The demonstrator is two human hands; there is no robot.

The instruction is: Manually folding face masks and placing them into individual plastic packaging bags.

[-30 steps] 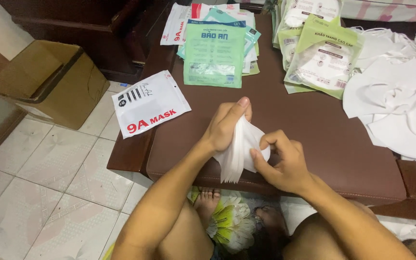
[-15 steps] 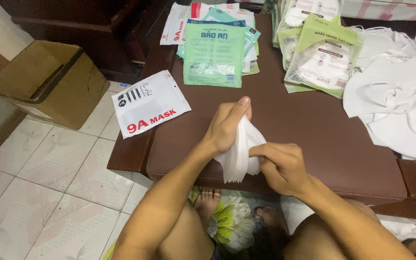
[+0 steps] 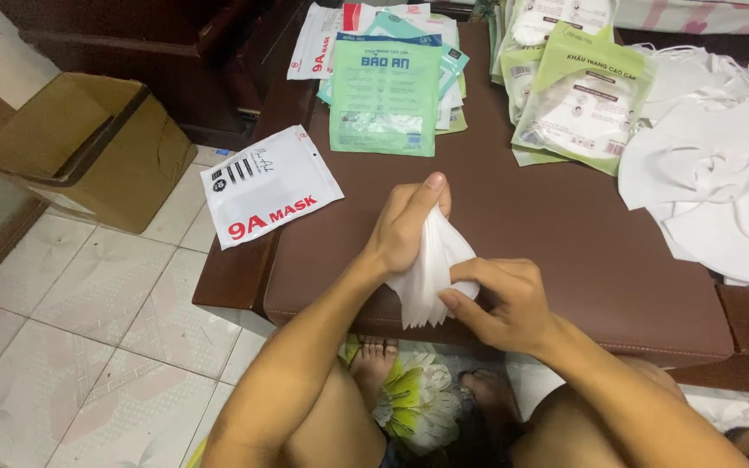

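My left hand [image 3: 405,227] grips the top of a small stack of white face masks [image 3: 429,279], held on edge over the front of a brown padded seat [image 3: 522,243]. My right hand [image 3: 503,302] pinches the lower right side of the same stack, thumb on the front mask. A white flat pouch with red lettering [image 3: 268,185] lies on the seat's left edge, left of my left hand. A green pouch [image 3: 385,95] tops a pile of pouches further back.
Light green mask pouches [image 3: 578,100] lie at the back right, and a heap of loose white masks [image 3: 721,191] fills the right side. An open cardboard box [image 3: 80,147] stands on the tiled floor at left. My knees and feet are below the seat.
My right hand has slid down and left along the mask stack, from its right edge to its lower part. My left hand keeps its grip at the top.
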